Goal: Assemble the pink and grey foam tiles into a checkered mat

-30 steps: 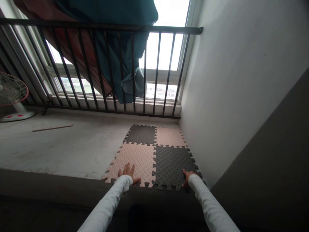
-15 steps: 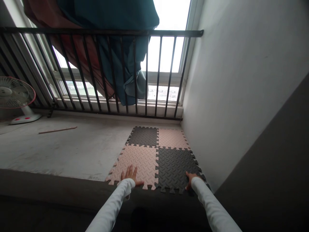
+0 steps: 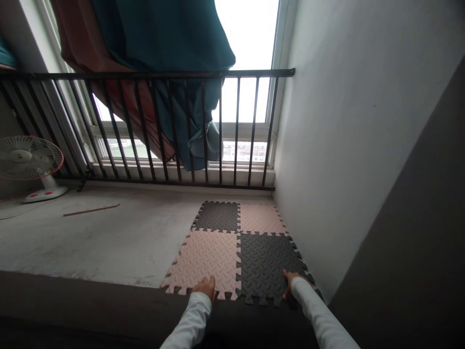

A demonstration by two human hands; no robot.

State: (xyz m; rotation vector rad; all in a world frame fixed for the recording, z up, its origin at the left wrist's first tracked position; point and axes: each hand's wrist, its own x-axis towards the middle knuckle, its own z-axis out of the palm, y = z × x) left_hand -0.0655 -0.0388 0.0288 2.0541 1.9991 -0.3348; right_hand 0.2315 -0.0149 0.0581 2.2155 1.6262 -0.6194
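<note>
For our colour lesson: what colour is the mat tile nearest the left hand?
The tile is pink, clearest in the head view.

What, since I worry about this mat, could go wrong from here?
The front pink tile and front dark tile reach the front edge of the ledge, so pressing their tabs might bend them down. The left hand, at that pink tile's edge, might drag it askew. That dark tile lies near the wall, so a rightward push might buckle it.
</note>
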